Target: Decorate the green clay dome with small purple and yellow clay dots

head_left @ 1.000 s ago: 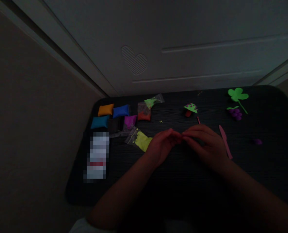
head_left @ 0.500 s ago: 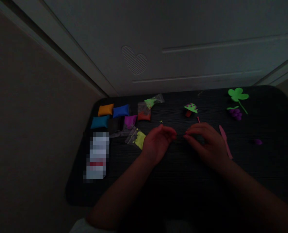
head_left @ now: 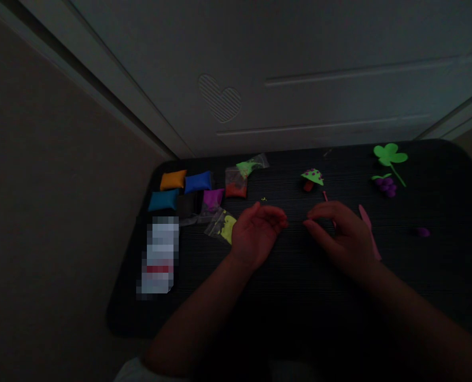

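Observation:
My left hand (head_left: 258, 236) is turned palm up over the dark table, fingers loosely curved and apart from the thumb. Nothing shows on its palm. Across a small gap, my right hand (head_left: 341, 233) has thumb and index tips pinched together; anything between them is too small or dark to make out. Partly under my right hand lies a thin pink tool (head_left: 325, 196), and just right of it a pink plastic knife (head_left: 369, 231). A yellow clay bag (head_left: 227, 228) lies beside my left wrist. Tiny yellow bits (head_left: 263, 199) are scattered beyond my left fingers.
Behind my hands stands a clay mushroom (head_left: 312, 179) with a spotted green cap. At right are a green clay clover (head_left: 390, 155), purple clay grapes (head_left: 386, 185) and a purple lump (head_left: 422, 232). Several coloured clay bags (head_left: 198, 182) and a blurred white packet (head_left: 160, 254) lie left.
My left hand has shifted slightly left and opened a little, showing more palm. My right fingertips have drawn back slightly to the right, widening the gap between the hands.

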The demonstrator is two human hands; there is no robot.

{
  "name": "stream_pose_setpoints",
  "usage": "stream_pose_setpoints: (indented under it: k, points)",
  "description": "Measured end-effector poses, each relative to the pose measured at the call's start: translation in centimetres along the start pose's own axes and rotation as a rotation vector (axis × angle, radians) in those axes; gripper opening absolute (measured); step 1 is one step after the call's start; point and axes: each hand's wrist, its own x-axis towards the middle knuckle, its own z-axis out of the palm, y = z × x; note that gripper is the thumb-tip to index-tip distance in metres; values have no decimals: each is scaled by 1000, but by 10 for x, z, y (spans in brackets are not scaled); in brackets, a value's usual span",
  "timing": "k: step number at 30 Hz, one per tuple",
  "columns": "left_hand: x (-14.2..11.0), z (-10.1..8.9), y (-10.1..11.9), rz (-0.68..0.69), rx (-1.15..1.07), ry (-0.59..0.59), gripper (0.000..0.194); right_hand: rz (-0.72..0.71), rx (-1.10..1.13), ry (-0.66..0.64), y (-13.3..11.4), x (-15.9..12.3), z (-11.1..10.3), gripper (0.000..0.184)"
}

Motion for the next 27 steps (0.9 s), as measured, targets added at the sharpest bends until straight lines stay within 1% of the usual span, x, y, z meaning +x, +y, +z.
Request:
stream_pose_setpoints:
  k: [9, 19, 23, 27]
  points:
    - [-1, 0, 0, -9, -12, 0, 40, -32, -48, -14, 0, 0, 1, 14]
    - [-1, 0, 1, 12, -5, 13, 40, 17, -85, 36, 0, 0, 2, 7]
    - [-1, 0, 1, 9, -1, 15, 40, 26, -73, 33, 2, -2, 2, 9]
    - [-1, 0, 1, 14, -9, 18, 40, 24, -58, 19, 2, -2, 1, 7]
